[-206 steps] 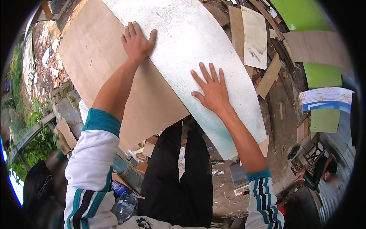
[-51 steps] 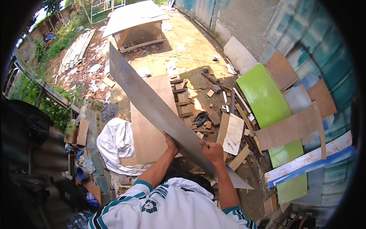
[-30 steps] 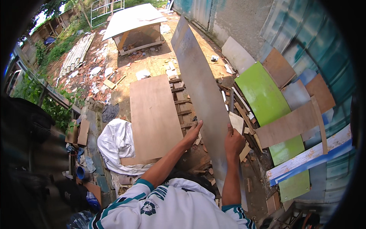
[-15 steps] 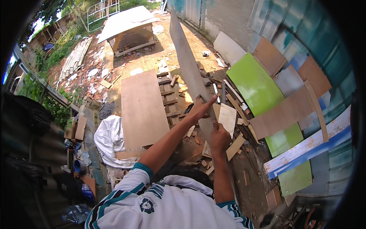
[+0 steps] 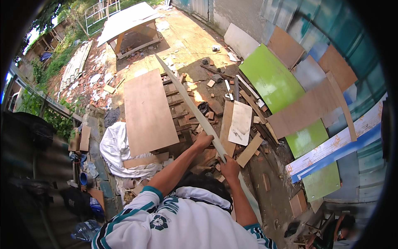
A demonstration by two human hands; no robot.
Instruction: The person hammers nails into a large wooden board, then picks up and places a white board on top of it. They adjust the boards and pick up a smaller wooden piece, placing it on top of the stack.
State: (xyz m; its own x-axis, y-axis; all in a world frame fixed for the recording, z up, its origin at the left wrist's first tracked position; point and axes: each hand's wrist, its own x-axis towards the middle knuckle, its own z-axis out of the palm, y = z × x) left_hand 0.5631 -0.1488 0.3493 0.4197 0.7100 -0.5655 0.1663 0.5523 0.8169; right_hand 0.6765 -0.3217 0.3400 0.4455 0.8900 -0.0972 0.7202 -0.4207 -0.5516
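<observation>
A long, narrow plywood strip runs between my hands, its far end pointing up and to the left and its near end passing under my right forearm. My left hand is closed around it near the middle. Closer to my body, my right hand grips the same strip. Left of it, a brown plywood sheet lies on a rack of wooden slats. A white cloth is bunched beside that sheet.
Wood offcuts and a pale board litter the ground to the right. Green panels and brown boards lean along the metal wall. A white-topped table stands far back. Another person is partly visible at the lower right.
Both hands have come down with the strip, the left one also moving left. The strip's far end has dropped and swung left, and its face now shows much narrower.
</observation>
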